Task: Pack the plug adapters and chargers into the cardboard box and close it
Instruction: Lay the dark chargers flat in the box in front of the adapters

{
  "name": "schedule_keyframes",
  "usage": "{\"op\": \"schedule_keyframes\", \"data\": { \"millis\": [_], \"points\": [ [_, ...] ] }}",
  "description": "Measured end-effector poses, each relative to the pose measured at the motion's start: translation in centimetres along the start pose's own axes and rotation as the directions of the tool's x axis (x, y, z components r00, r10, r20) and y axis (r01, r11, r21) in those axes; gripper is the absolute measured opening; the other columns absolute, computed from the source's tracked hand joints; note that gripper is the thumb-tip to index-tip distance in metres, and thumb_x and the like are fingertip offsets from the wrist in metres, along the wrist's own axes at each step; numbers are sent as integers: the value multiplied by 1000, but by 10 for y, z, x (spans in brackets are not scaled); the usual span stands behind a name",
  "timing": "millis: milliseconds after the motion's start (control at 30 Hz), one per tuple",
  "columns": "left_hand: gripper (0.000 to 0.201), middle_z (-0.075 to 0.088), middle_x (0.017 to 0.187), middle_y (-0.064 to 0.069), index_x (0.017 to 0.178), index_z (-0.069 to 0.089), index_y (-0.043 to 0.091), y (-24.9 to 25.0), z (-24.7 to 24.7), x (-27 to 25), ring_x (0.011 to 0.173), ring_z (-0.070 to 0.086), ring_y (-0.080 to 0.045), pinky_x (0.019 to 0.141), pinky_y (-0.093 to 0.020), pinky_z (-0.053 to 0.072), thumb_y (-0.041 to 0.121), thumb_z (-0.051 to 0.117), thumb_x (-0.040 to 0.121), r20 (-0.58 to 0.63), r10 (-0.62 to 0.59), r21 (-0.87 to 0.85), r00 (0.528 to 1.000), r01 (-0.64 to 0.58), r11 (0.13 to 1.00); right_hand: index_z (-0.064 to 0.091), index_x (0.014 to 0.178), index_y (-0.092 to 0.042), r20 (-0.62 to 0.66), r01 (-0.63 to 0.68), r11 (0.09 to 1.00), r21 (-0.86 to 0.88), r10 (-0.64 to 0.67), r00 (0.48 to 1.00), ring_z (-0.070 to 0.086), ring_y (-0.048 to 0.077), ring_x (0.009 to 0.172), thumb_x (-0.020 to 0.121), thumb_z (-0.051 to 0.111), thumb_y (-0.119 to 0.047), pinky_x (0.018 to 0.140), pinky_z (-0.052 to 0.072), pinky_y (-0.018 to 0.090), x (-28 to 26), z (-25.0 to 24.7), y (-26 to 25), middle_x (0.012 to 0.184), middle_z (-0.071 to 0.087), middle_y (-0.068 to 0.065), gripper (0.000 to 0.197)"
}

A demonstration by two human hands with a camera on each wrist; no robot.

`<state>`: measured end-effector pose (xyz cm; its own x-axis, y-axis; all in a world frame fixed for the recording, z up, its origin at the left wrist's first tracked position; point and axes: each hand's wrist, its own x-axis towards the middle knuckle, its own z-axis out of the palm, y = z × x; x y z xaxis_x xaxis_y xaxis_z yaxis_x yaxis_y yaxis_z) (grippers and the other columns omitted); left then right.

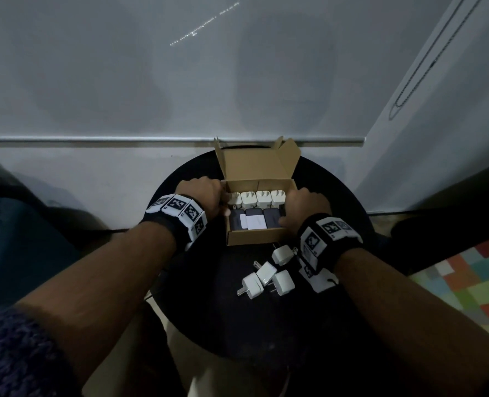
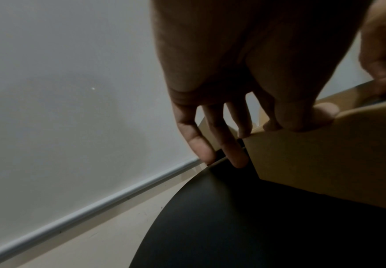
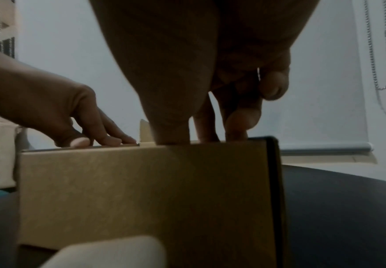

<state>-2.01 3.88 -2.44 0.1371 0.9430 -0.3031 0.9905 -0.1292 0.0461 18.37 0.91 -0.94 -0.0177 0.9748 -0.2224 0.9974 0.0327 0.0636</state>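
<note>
The open cardboard box (image 1: 254, 237) stands on a round black table (image 1: 266, 325) with its lid (image 1: 254, 164) up at the back. Inside, a row of white plug adapters (image 1: 256, 197) lines the back and dark chargers (image 1: 239, 222) lie in front. My left hand (image 1: 206, 193) holds the box's left wall (image 2: 324, 163), thumb inside, other fingers (image 2: 233, 156) down the outside. My right hand (image 1: 306, 207) reaches thumb and fingers (image 3: 235, 127) down inside the right end, round an upright dark charger (image 1: 282, 209). Several loose white adapters (image 1: 266, 272) lie before the box.
The table stands against a pale wall with a blind's bottom rail (image 1: 151, 139) just behind the box. A bead chain (image 1: 426, 67) hangs at the right. A coloured chequered mat (image 1: 472, 285) covers the floor to the right. A blurred white adapter (image 3: 109, 253) lies near my right wrist.
</note>
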Motion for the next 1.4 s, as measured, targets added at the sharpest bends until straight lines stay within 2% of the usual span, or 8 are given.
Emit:
{"op": "schedule_keyframes", "data": {
  "millis": [133, 367, 567, 767, 933, 1067, 1300, 1400],
  "points": [
    [43, 67, 117, -5, 123, 64, 31, 0, -1, -3, 105, 65, -29, 80, -38, 47, 50, 65, 85, -9, 0, -11, 1000, 0, 1000, 62, 90, -9, 41, 13, 999, 43, -15, 999, 65, 31, 98, 84, 66, -32, 80, 52, 36, 3, 5, 2, 106, 68, 11, 24],
    [47, 67, 118, -4, 126, 62, 32, 2, -3, -3, 106, 64, -28, 78, -35, 43, 52, 66, 84, -6, 6, -28, 1000, -6, 1000, 69, 94, -4, 90, -27, 980, 196, 10, 996, 66, 30, 96, 89, 59, -25, 83, 54, 37, -1, 3, 27, 104, 68, 13, 24],
    [49, 67, 119, -4, 127, 62, 33, 1, -1, -1, 106, 64, -28, 80, -36, 45, 54, 66, 83, -10, 1, -17, 1000, -1, 1000, 71, 98, -22, 34, -29, 936, 351, 18, 999, 66, 20, 97, 84, 65, -32, 88, 52, 31, -41, 8, 67, 105, 71, 1, 18],
    [46, 65, 123, -3, 125, 64, 34, 3, -3, 0, 109, 63, -28, 86, -38, 48, 53, 67, 83, 26, -4, 10, 1000, 4, 1000, 45, 128, -24, 246, -51, 957, 286, -22, 969, 55, 20, 113, 68, 79, -44, 96, 48, 37, -66, 53, 67, 126, 53, 0, 72],
    [43, 65, 123, -2, 122, 65, 36, 5, -6, 0, 111, 62, -28, 87, -39, 48, 53, 66, 83, 39, -3, 30, 999, 2, 1000, 37, 135, -21, 219, -68, 942, 329, -6, 976, 59, 25, 112, 78, 70, -40, 93, 50, 35, -74, 62, 65, 128, 56, 7, 69],
    [41, 64, 126, 0, 122, 65, 37, 5, -6, 0, 113, 61, -27, 88, -39, 49, 53, 65, 84, 45, 7, 44, 999, -9, 999, 44, 136, -23, 252, -75, 963, 258, 8, 968, 61, 24, 110, 68, 75, -41, 92, 53, 34, -78, 48, 73, 126, 60, 5, 77],
    [46, 66, 119, -2, 123, 63, 33, 3, -3, -1, 105, 64, -27, 81, -37, 47, 54, 66, 81, 19, -11, 0, 1000, 11, 1000, 59, 122, -27, -66, 120, 872, 475, -101, 993, 62, 9, 86, 65, 81, -39, 72, 46, 18, -64, -38, 55, 108, 68, -6, 62],
    [46, 67, 116, -3, 123, 63, 31, 4, -3, -2, 103, 65, -27, 82, -38, 49, 53, 66, 82, 18, -10, -6, 1000, 11, 1000, 63, 120, -25, -61, 122, 752, 648, -108, 992, 68, 11, 80, 67, 81, -34, 62, 57, 22, -31, -44, 19, 103, 70, -2, 56]
  ]
}}
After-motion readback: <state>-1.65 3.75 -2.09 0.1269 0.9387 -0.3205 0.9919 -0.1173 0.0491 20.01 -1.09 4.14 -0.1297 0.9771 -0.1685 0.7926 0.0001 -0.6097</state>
